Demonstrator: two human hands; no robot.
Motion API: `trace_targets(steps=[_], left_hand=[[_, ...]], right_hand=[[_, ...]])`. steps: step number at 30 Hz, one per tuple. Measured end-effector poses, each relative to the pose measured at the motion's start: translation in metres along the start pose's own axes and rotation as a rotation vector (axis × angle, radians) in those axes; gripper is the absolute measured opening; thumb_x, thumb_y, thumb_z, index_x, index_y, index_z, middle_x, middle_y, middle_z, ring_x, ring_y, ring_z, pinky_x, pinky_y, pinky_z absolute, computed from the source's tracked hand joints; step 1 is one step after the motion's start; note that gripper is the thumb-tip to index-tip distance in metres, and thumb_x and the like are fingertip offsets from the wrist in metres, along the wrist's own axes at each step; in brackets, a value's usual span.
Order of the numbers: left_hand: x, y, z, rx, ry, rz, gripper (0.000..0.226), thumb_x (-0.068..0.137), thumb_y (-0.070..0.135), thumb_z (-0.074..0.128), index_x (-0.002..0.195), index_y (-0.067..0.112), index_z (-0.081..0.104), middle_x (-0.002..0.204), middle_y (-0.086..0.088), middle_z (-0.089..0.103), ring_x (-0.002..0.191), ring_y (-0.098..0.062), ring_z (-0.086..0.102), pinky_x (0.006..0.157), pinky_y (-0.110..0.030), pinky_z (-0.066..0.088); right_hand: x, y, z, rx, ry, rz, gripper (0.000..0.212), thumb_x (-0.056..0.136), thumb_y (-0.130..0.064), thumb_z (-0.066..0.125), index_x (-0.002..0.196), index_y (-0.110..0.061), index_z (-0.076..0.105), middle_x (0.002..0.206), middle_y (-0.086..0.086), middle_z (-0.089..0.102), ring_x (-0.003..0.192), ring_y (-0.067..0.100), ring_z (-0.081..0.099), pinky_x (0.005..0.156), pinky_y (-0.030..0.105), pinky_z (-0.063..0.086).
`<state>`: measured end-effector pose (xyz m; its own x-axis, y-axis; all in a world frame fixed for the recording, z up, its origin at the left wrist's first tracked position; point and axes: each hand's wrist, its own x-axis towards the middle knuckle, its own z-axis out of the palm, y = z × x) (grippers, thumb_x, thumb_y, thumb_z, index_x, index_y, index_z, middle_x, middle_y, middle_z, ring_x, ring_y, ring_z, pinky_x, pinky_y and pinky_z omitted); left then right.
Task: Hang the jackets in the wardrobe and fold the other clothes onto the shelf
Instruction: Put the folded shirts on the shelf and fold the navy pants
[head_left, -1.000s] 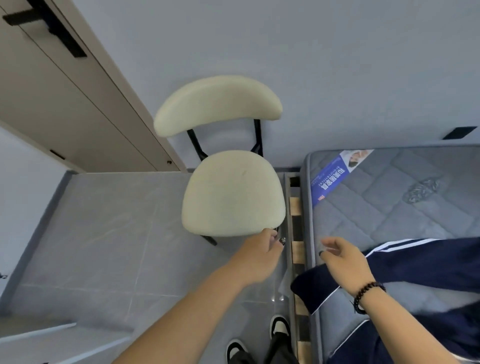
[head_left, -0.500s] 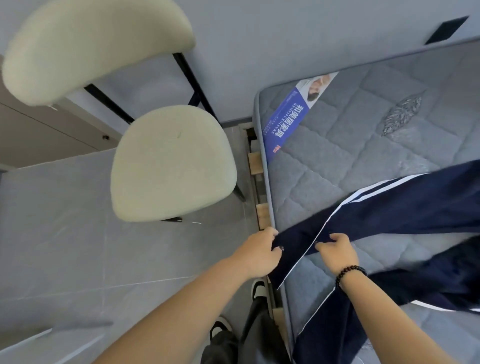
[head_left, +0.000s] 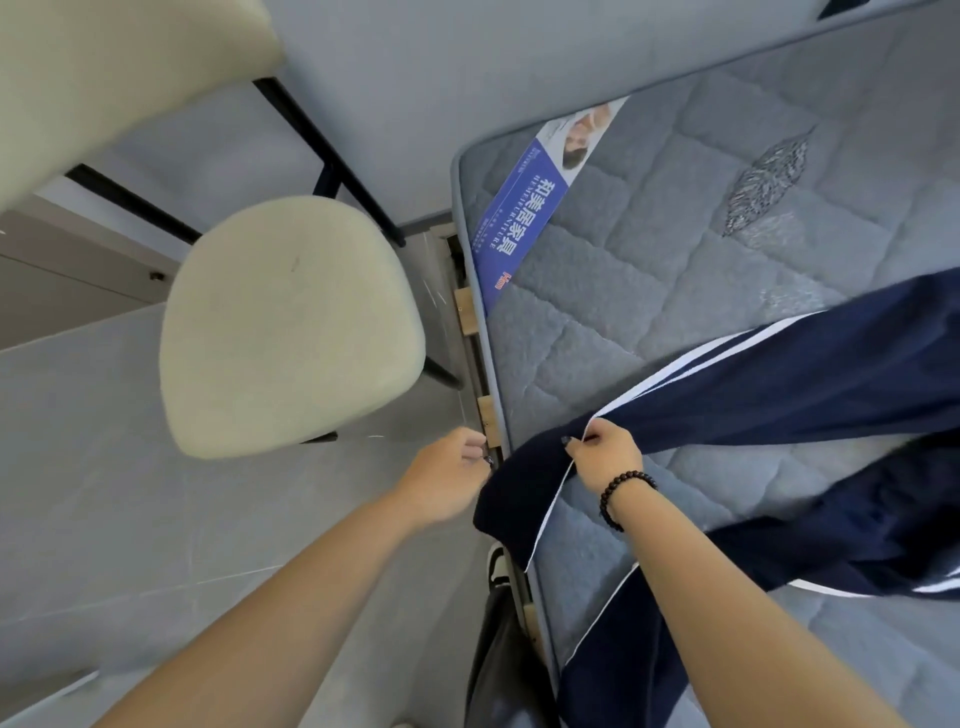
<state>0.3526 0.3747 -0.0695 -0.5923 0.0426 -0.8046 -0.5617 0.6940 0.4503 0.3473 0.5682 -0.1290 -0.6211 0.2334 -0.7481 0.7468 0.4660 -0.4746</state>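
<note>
There is a single view, taken from a wide-angle camera on the person's head. It looks forward and steeply down, so both forearms run up from the bottom edge and the left hand (head_left: 447, 475) and right hand (head_left: 605, 457) sit close below the lens, near the middle of the picture. The frame is tilted: the mattress (head_left: 675, 270) fills the right side with its edge running on a slant, the chair (head_left: 291, 327) and floor (head_left: 104, 467) take the left, and the wall (head_left: 467, 67) crosses the top. Straight lines bow toward the edges.
</note>
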Motion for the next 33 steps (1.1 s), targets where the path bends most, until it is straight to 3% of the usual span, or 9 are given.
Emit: trace_targets(steps=[6,10,13,16,20,24,28,30,33], left_hand=[[0.008,0.031,-0.029,-0.306,0.049,-0.060,0.013,0.095,0.031,0.053,0.099,0.026,0.065,0.115,0.003,0.070,0.106,-0.012,0.064,0.079,-0.026,0.045],[-0.001,0.045,-0.045,-0.340,-0.224,-0.173,0.042,0.083,0.053,0.057,0.103,0.021,0.074,0.100,0.003,0.076,0.102,-0.018,0.067,0.093,-0.036,0.046],[-0.016,0.050,-0.053,-0.199,-0.325,-0.140,0.049,0.066,0.052,0.074,0.098,0.015,0.077,0.099,-0.008,0.075,0.091,-0.020,0.068,0.090,-0.035,0.051],[-0.030,0.045,-0.056,-0.146,-0.314,-0.051,0.026,0.071,0.035,0.080,0.094,0.022,0.079,0.096,0.000,0.076,0.094,-0.017,0.070,0.091,-0.033,0.055],[-0.054,0.037,-0.066,-0.296,-0.263,0.042,0.015,0.090,0.011,0.064,0.098,0.016,0.074,0.095,-0.003,0.074,0.086,-0.014,0.066,0.089,-0.029,0.052],[-0.090,0.023,-0.095,-0.472,-0.208,0.107,0.015,0.096,0.009,0.056,0.101,0.013,0.070,0.093,-0.003,0.070,0.084,-0.014,0.063,0.079,-0.026,0.049],[-0.133,-0.002,-0.132,-0.583,-0.166,0.131,0.020,0.097,0.008,0.052,0.103,0.014,0.070,0.096,-0.002,0.071,0.084,-0.013,0.063,0.077,-0.026,0.047],[-0.153,-0.017,-0.148,-0.593,-0.106,0.107,0.020,0.096,0.006,0.053,0.101,0.012,0.071,0.096,-0.003,0.071,0.085,-0.015,0.063,0.080,-0.027,0.046],[-0.179,-0.039,-0.164,-0.585,-0.015,0.018,0.020,0.091,0.006,0.055,0.095,0.012,0.073,0.090,-0.002,0.071,0.080,-0.014,0.062,0.076,-0.025,0.045]], right_hand=[[-0.054,-0.043,-0.002,0.056,-0.330,-0.352,0.028,0.091,-0.014,0.060,0.070,-0.014,0.041,0.061,-0.001,0.044,0.061,0.013,0.040,0.062,0.025,0.039],[-0.100,-0.059,0.019,0.003,-0.564,-0.495,0.031,0.090,-0.014,0.062,0.067,-0.020,0.042,0.064,-0.008,0.047,0.059,0.002,0.041,0.060,0.011,0.037],[-0.126,-0.060,0.037,0.020,-0.601,-0.520,0.035,0.089,-0.017,0.064,0.064,-0.024,0.040,0.062,-0.013,0.047,0.055,-0.005,0.042,0.060,0.009,0.038],[-0.148,-0.057,0.046,0.097,-0.587,-0.460,0.032,0.087,-0.015,0.066,0.063,-0.028,0.048,0.065,-0.013,0.055,0.059,-0.004,0.048,0.063,0.011,0.042],[-0.158,-0.047,0.035,0.277,-0.519,-0.254,0.017,0.084,-0.004,0.066,0.082,-0.021,0.069,0.083,-0.001,0.069,0.080,0.011,0.064,0.077,0.022,0.053],[-0.147,-0.038,0.009,0.946,-0.215,0.109,0.012,0.091,-0.015,0.057,0.102,-0.016,0.061,0.105,0.007,0.065,0.096,0.027,0.062,0.082,0.041,0.049],[-0.141,-0.067,-0.005,1.395,-0.176,0.186,0.040,0.086,-0.042,0.060,0.118,-0.018,0.062,0.115,0.006,0.066,0.108,0.029,0.063,0.095,0.046,0.047],[-0.146,-0.098,-0.003,1.450,-0.133,0.137,0.042,0.086,-0.037,0.063,0.123,-0.017,0.061,0.112,0.003,0.070,0.101,0.022,0.067,0.085,0.037,0.054],[-0.159,-0.144,0.013,1.193,-0.083,0.086,0.017,0.088,-0.008,0.058,0.102,-0.012,0.067,0.082,-0.003,0.074,0.077,0.014,0.067,0.061,0.028,0.052]])
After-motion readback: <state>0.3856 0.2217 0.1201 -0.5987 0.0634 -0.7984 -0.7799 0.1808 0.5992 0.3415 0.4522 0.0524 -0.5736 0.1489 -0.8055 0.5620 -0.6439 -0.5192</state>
